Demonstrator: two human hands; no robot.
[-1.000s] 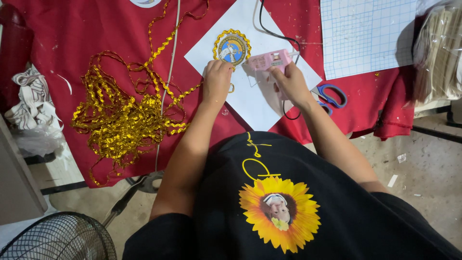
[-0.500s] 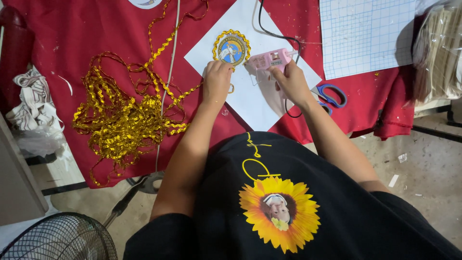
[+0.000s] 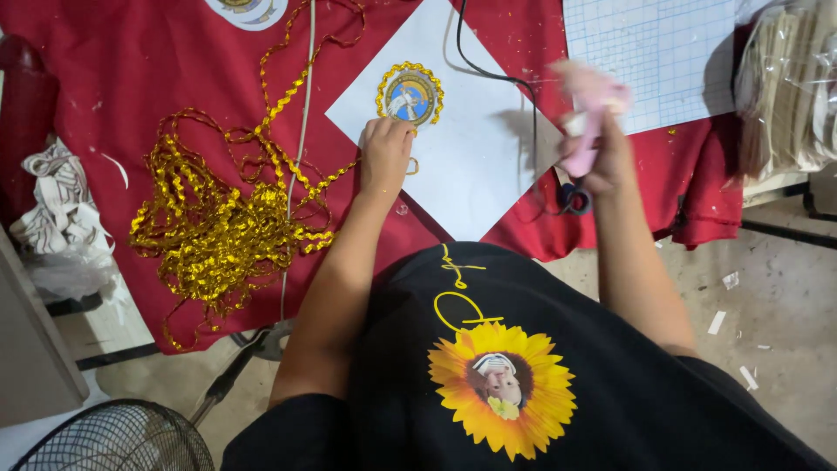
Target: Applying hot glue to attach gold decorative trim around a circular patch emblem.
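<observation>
Head view, nearest first: a black wire fan guard (image 3: 113, 440) sits at the lower left on the floor, below the desk's front edge. On the red cloth (image 3: 131, 70) covering the desk, a loose heap of gold trim (image 3: 218, 231) spreads to the left of the left hand (image 3: 385, 157). That hand rests fingers-down, curled together, on a white sheet (image 3: 475, 174) turned like a diamond, pressing just below a round badge (image 3: 410, 94) with a blue centre and gold edging. The right hand (image 3: 602, 153) is raised off the desk near the sheet's right corner, clamped around a pink tool (image 3: 586, 109), blurred. A black cord (image 3: 501, 78) crosses the sheet. Farther right lie a blue gridded mat (image 3: 654, 52) and, at the desk's right edge, a clear-wrapped bundle of tan pieces (image 3: 789, 96). Bare red cloth stays open at far left.
</observation>
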